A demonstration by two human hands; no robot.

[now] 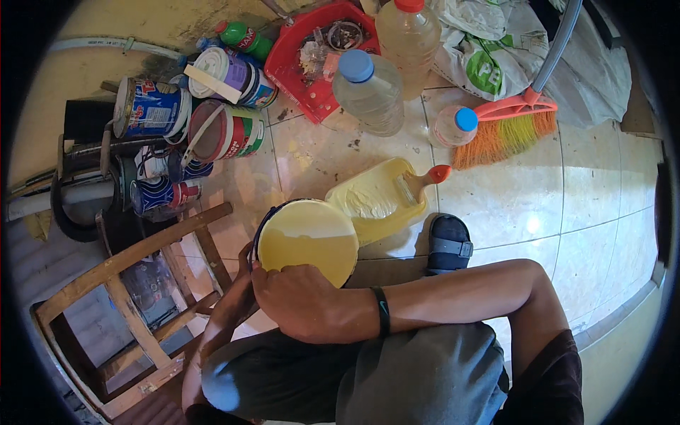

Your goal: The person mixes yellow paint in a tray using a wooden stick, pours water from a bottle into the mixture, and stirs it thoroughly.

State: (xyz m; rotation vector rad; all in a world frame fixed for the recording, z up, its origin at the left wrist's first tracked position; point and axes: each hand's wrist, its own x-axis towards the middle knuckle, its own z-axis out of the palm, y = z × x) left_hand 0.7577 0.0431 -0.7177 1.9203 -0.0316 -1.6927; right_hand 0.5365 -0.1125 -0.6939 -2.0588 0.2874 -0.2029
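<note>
Right hand (pixel 301 301) clamped over the near rim of a paint bucket (pixel 308 241), left hand (pixel 244 280) against its left side.

Both hands grip the bucket, fingers curled round its edge; it holds pale yellow paint and sits low between the person's knees. Just beyond it, to the right, lies a yellow paint tray (pixel 375 198) with an orange-handled brush (pixel 425 180) resting in it. Far left, several paint cans (pixel 152 110) cluster on the tiled floor (pixel 510 198), near a wooden chair frame (pixel 134 283). Further off stand plastic water bottles (pixel 368 88), a red dustpan (pixel 294 60) and an orange broom (pixel 506 131).
</note>
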